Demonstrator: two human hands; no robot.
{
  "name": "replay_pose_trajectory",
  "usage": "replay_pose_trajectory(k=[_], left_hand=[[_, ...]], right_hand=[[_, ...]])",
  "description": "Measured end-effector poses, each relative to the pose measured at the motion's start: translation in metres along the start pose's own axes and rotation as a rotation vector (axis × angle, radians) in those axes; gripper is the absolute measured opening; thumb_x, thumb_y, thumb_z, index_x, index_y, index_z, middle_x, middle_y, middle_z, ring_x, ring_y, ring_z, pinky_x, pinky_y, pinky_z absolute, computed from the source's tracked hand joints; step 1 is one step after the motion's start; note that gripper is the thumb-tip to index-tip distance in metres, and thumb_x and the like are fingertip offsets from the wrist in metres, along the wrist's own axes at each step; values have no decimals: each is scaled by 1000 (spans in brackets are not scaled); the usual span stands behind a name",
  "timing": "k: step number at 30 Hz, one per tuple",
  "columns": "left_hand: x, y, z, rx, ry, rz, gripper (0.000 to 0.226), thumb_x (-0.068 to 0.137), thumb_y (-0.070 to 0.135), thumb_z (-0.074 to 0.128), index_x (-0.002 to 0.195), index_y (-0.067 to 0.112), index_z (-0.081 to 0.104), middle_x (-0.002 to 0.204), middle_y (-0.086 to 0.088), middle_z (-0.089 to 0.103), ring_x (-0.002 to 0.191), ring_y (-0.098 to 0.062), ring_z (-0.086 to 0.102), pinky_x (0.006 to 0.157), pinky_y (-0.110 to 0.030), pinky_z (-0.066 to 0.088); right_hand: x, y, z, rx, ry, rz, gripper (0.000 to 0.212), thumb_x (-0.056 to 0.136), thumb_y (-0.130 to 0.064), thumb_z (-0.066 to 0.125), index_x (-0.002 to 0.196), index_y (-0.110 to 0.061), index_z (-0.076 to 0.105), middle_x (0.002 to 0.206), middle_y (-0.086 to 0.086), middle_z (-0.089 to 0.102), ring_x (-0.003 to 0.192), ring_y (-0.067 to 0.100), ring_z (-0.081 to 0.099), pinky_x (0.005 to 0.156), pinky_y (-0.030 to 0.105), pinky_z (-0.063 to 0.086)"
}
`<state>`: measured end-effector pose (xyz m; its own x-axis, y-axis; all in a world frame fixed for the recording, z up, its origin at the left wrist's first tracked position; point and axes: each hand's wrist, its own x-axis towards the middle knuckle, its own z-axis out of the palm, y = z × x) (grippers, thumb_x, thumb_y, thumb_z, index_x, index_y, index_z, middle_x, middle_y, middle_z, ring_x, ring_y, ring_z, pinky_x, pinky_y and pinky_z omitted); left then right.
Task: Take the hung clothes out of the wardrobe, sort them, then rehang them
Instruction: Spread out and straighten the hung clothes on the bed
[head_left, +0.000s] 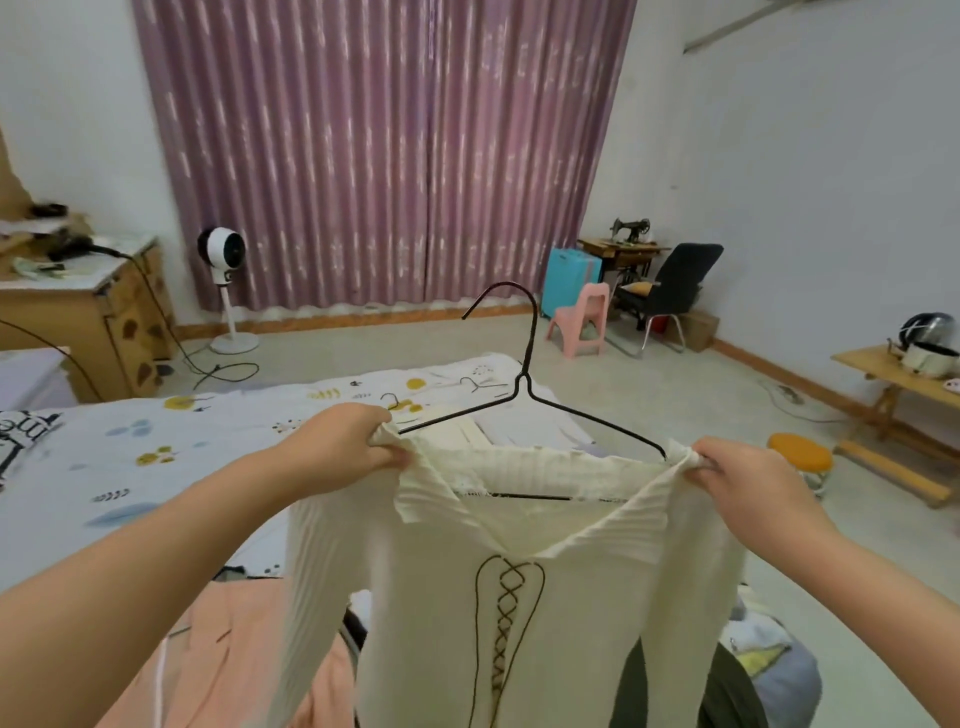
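A cream ribbed top (519, 597) with dark criss-cross lacing down its front hangs in the air over the bed. A black wire hanger (524, 384) sits inside its neckline, hook pointing up and away. My left hand (343, 441) pinches the top's left shoulder. My right hand (743, 478) pinches the right shoulder at the hanger's end. A peach garment (249, 660) lies on the bed below, and a white garment (524, 421) lies further back. Another wire hanger (395, 402) rests on the bedsheet.
The bed (130, 452) with a patterned sheet fills the left and middle. A standing fan (223, 260) and a wooden cabinet (104, 306) stand at the left. A pink chair (582, 322), black chair (670, 291), orange stool (802, 457) and low wooden table (893, 374) stand on the right.
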<state>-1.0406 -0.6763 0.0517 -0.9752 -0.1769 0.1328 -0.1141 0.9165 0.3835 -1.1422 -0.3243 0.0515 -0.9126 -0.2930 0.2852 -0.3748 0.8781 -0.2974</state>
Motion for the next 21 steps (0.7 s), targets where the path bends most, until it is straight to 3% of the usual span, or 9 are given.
replay_pose_trajectory(k=[3, 6, 9, 13, 16, 21], left_hand=[[25, 11, 4, -24, -58, 17, 41, 80, 47, 63, 69, 14, 41, 65, 0, 45, 63, -16, 43, 56, -28, 29], [47, 21, 12, 19, -76, 16, 32, 87, 41, 54, 70, 19, 38, 66, 2, 44, 64, -16, 43, 55, -26, 28], [70, 32, 20, 76, 22, -1, 27, 94, 28, 50, 71, 21, 38, 70, 3, 49, 73, -21, 47, 56, -23, 30], [96, 52, 30, 127, 182, -70, 19, 92, 26, 53, 82, 10, 51, 67, 5, 48, 73, -23, 48, 58, -33, 31], [114, 68, 38, 153, 283, -131, 18, 92, 25, 53, 80, 12, 49, 64, 5, 47, 70, -23, 47, 57, -32, 30], [133, 92, 49, 212, 399, -204, 21, 94, 23, 51, 85, 4, 53, 75, -10, 58, 73, -30, 52, 63, -37, 37]], right_hand=[[29, 12, -2, 28, 30, 19, 8, 92, -18, 55, 86, -16, 61, 85, 11, 65, 83, 32, 57, 64, 35, 37], [59, 27, 2, 39, 37, 28, 13, 92, -19, 56, 99, -11, 63, 95, 14, 66, 86, 31, 56, 63, 32, 30], [94, 43, 6, 38, 23, 1, 14, 92, -22, 55, 99, -13, 63, 100, 12, 66, 94, 32, 57, 63, 31, 27], [145, 67, 8, 95, -1, -93, 8, 91, -23, 57, 88, -17, 62, 93, 13, 66, 90, 33, 57, 63, 33, 35], [186, 85, 10, 132, -17, -162, 10, 91, -24, 57, 81, -24, 55, 92, 11, 64, 90, 32, 56, 65, 34, 39], [247, 101, 18, 185, -19, -269, 10, 90, -24, 58, 88, -16, 63, 96, 14, 65, 91, 32, 56, 73, 39, 47]])
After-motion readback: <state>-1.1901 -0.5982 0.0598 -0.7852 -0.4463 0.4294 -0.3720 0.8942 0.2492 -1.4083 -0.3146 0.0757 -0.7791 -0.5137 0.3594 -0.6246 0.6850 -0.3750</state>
